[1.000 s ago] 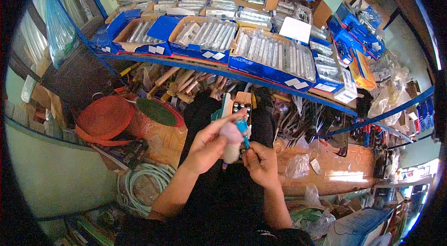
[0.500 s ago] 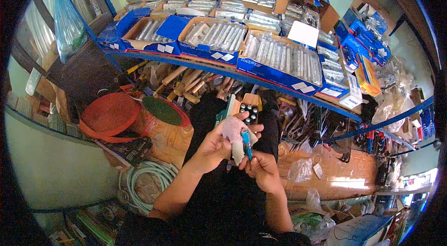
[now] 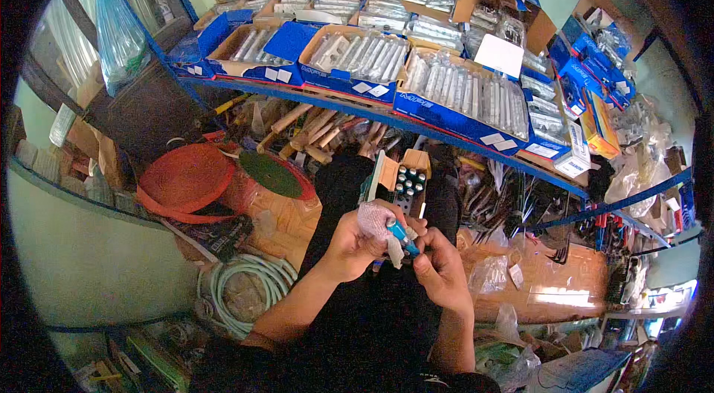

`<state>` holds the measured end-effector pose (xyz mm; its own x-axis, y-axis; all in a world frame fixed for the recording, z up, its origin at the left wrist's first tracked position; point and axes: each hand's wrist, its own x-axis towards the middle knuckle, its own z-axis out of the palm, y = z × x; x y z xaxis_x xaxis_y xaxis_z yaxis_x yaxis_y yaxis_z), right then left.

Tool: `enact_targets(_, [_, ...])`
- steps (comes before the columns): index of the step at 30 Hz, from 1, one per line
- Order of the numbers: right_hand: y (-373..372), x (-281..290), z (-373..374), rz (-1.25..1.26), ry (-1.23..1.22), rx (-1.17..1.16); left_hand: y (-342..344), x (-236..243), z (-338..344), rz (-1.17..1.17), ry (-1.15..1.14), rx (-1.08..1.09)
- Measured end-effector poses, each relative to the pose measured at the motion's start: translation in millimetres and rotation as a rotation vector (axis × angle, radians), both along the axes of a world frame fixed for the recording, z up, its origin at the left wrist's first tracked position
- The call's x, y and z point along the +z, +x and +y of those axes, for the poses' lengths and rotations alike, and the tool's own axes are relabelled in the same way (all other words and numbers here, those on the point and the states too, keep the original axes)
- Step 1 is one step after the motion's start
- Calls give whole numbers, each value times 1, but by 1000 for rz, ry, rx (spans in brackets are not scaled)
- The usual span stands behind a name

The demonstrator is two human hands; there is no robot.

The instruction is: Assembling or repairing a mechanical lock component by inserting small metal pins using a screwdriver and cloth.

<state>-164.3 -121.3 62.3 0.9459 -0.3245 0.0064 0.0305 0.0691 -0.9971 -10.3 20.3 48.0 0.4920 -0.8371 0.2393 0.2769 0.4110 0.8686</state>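
Over my lap, my left hand (image 3: 355, 248) grips a pale pinkish, textured cloth (image 3: 374, 220) wrapped partly around a small blue cylinder (image 3: 402, 237). The cylinder tilts, its lower end pointing right. At that end, my right hand (image 3: 446, 274) is closed, with thumb and fingers pinching the cylinder. Just beyond both hands stands an open cardboard box (image 3: 418, 161). Inside it, several small dark cylinders (image 3: 407, 183) with pale round tops stand upright. What the cylinders are, I cannot make out.
A blue-edged shelf (image 3: 357, 107) crosses ahead, loaded with blue boxes (image 3: 465, 114) of plastic-wrapped packets. Under it lie wooden handles (image 3: 316, 129) and dark metal tools. Red coiled strapping (image 3: 186, 181) and a pale green hose coil (image 3: 249, 292) are at left. Clear plastic bags (image 3: 489, 274) lie right.
The blue cylinder has turned from nearly upright to a slant. My right hand has moved up and to the right along with its lower end. The whole view has shifted slightly.
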Motion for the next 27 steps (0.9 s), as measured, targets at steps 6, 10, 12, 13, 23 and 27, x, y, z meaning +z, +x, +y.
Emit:
enact_targets(6, [-1,-21,-2,-34,-85,-76,1,8,-7,22,-57,-50])
enact_targets(10, [-5,-30,-5,20,-55,70,1,8,-5,80,-104,-160])
enact_targets(12, [2,-20,-4,12,-32,111,0,8,-6,175,-112,-178])
enact_targets(13, [5,-11,-2,50,-8,66,1,2,-5,172,-112,-171])
enact_targets(23, [9,-25,2,-1,-93,-126,-2,-9,-4,120,-122,-25])
enact_targets(27, [9,-21,1,33,-169,-111,0,-8,-2,204,-39,-20])
